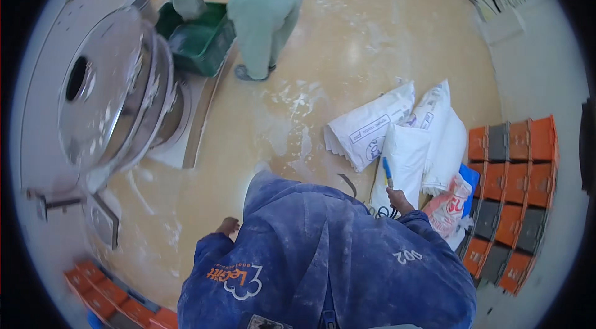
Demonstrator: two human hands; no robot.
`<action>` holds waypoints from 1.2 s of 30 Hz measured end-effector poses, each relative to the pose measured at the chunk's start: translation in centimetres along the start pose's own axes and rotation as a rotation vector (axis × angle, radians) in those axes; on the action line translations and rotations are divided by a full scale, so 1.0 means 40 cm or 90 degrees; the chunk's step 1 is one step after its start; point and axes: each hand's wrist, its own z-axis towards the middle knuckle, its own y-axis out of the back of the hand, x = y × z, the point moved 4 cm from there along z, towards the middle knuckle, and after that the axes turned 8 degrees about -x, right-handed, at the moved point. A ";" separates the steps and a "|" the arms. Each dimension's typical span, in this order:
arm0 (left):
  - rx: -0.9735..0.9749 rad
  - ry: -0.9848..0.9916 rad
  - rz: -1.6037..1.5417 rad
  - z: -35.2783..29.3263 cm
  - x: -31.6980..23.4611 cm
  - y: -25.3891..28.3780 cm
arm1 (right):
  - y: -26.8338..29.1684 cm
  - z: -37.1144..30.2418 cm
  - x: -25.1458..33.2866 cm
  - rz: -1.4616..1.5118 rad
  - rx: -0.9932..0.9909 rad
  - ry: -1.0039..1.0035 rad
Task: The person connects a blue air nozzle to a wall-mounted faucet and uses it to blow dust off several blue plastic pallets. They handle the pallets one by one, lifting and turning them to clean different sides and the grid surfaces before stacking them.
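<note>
My right hand (pixel 402 201) is closed around the lower end of a slim blue box cutter (pixel 388 171), which points up and away from me over a white sack (pixel 400 154). Its blade is too small to make out. My left hand (pixel 229 226) hangs beside my blue dusty coat, above the floor. It holds nothing that I can see, and its fingers look loosely apart. Several filled white sacks lie together ahead of my right hand, one of them with a printed side (pixel 369 130). A dark strip (pixel 349 184) lies on the floor near them.
Stacked orange and grey crates (pixel 518 180) stand at the right, with a red-and-white plastic bag (pixel 448 208) before them. A large round steel machine (pixel 102 93) is at the left. Beyond it, a person in pale green (pixel 267 12) bends over a green crate (pixel 211 49). Pale powder marks the floor.
</note>
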 end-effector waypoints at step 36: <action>0.093 -0.111 0.422 1.829 -2.048 1.349 | 0.629 1.016 1.411 0.249 0.026 -0.253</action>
